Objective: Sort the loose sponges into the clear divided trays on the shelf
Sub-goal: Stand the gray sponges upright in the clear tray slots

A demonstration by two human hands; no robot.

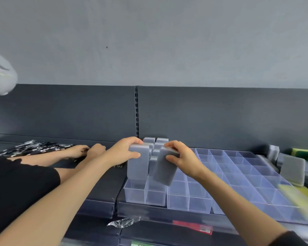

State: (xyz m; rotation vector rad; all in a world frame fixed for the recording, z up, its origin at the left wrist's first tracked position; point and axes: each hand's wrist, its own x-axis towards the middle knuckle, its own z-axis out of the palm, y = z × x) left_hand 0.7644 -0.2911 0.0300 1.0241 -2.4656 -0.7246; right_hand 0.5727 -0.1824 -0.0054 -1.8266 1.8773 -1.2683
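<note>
Now, left hand (130,152): fingers and thumb clamped on the top of the first grey sponge (138,165), which is held upright.
first grey sponge: lower end down in the left column of the leftmost clear tray (134,194), behind the front compartment; I cannot tell whether it touches the bottom.
right hand (182,159): clamped on the top of the second grey sponge (164,168).
second grey sponge: just at 3 o'clock of the first, tilted, top leaning toward 1 o'clock, lower end over the tray's next column.
stored sponges (157,144): standing on end at 12 o'clock of both hands, at the tray's back.
other clear trays (238,174): side by side at 3 o'clock on the shelf (96,185).
loose sponges (292,169): grey and yellow-green, at 3 o'clock beyond the trays.
another person's hands (85,150): at 9 o'clock, on a pile of black items (36,148).
</note>
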